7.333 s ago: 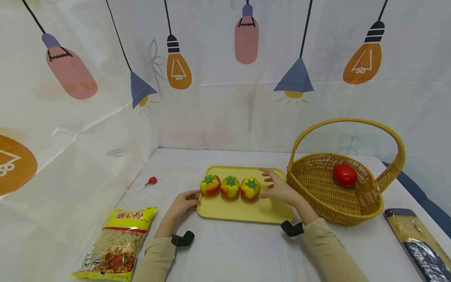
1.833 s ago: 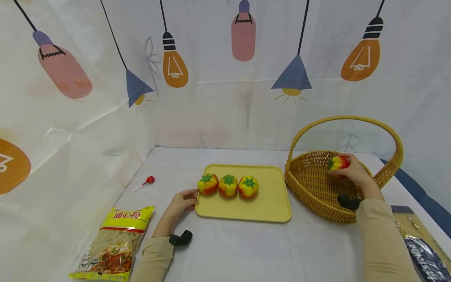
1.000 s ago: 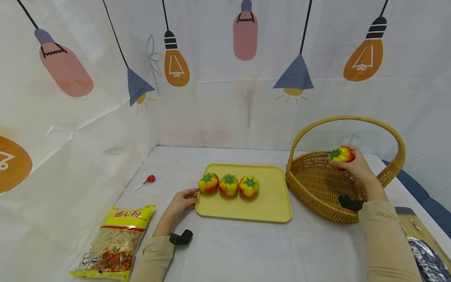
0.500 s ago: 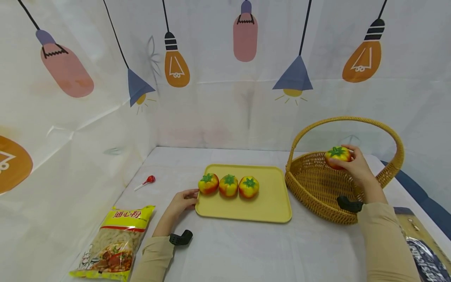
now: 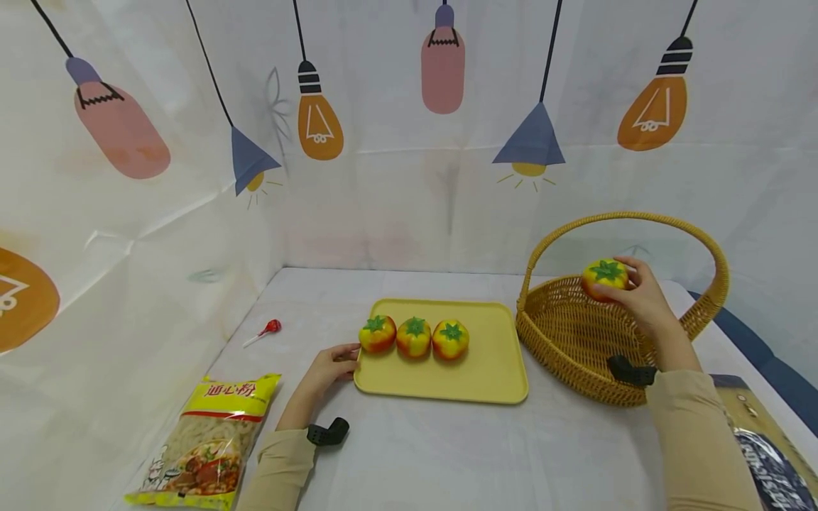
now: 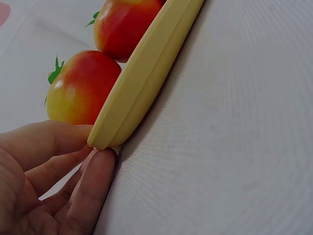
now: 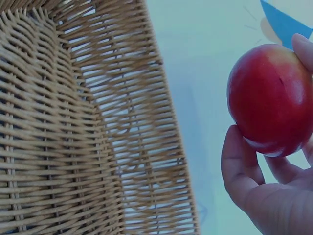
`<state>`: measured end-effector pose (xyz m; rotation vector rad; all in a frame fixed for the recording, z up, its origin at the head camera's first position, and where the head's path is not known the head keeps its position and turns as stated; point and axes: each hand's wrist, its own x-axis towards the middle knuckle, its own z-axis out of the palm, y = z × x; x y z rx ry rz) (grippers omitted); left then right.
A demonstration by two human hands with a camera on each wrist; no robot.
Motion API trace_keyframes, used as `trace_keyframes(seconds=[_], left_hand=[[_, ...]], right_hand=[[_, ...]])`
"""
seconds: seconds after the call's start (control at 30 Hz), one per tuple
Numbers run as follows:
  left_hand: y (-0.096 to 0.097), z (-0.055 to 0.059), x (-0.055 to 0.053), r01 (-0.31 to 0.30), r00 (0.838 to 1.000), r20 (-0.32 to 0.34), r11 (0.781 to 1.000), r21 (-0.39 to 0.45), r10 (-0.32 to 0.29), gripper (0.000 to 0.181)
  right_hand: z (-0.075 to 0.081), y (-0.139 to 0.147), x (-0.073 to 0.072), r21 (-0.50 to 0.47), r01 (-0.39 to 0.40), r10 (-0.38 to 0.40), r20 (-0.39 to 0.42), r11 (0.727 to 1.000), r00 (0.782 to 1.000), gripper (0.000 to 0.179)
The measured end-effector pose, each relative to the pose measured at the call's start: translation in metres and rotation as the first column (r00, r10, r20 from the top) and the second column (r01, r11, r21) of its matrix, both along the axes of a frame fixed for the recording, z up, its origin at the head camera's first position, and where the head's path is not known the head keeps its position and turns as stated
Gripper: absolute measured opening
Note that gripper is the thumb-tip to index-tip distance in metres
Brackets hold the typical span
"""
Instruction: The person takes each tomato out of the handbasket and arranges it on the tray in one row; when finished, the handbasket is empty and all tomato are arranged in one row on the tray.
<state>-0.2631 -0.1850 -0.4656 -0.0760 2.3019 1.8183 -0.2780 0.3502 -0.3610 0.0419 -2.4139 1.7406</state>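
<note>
My right hand [image 5: 644, 297] holds a red-and-yellow tomato [image 5: 604, 278] between thumb and fingers, above the wicker basket [image 5: 584, 341]. Its green leafy top faces up in the head view; the right wrist view shows its smooth red underside, with the basket's woven wall beside it. My left hand [image 5: 330, 367] pinches the left edge of a yellow tray [image 5: 441, 383], thumb and fingers at the rim in the left wrist view. Three similar tomatoes stand in a row on the tray: a left one [image 5: 378, 333], a middle one [image 5: 414, 338] and a right one [image 5: 450, 340].
The basket's tall handle [image 5: 629, 216] arches over its opening, behind the right hand. A yellow noodle bag [image 5: 204, 443] lies front left, with a red lollipop [image 5: 272, 326] beyond it. A gold-and-dark package [image 5: 763, 443] lies at the right, partly behind the right sleeve.
The right hand has gone from the tray to the basket and lifted out the tomato that lay there, then turned it leafy side up and moved slightly left. The left hand stays at the tray.
</note>
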Motion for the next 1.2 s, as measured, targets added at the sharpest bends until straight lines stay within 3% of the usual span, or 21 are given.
trace_keyframes(seconds=[0.17, 0.37, 0.77, 1.0, 1.2], left_hand=[[0.0, 0.0, 0.0, 0.002, 1.0, -0.003, 1.0, 0.006, -0.002, 0.046], [-0.001, 0.0, 0.0, 0.012, 1.0, 0.007, 1.0, -0.003, -0.012, 0.047], [0.0, -0.002, -0.001, -0.005, 1.0, 0.014, 1.0, 0.002, 0.005, 0.045], [-0.002, -0.004, -0.001, 0.013, 1.0, 0.005, 1.0, 0.015, -0.013, 0.047], [-0.002, -0.004, -0.002, 0.008, 1.0, 0.014, 1.0, 0.023, -0.008, 0.046]], right_hand=[[0.003, -0.003, 0.001, 0.004, -0.029, 0.029, -0.023, 1.0, 0.999, 0.06], [0.01, -0.009, 0.004, 0.03, -0.035, 0.036, -0.027, 0.999, 0.999, 0.07], [0.014, -0.02, 0.008, -0.088, -0.103, 0.097, -0.067, 0.991, 0.993, 0.054], [0.017, -0.034, 0.013, -0.19, -0.178, 0.159, -0.112, 0.966, 0.981, 0.053], [0.02, -0.046, 0.019, -0.171, -0.207, 0.187, -0.124, 0.963, 0.974, 0.056]])
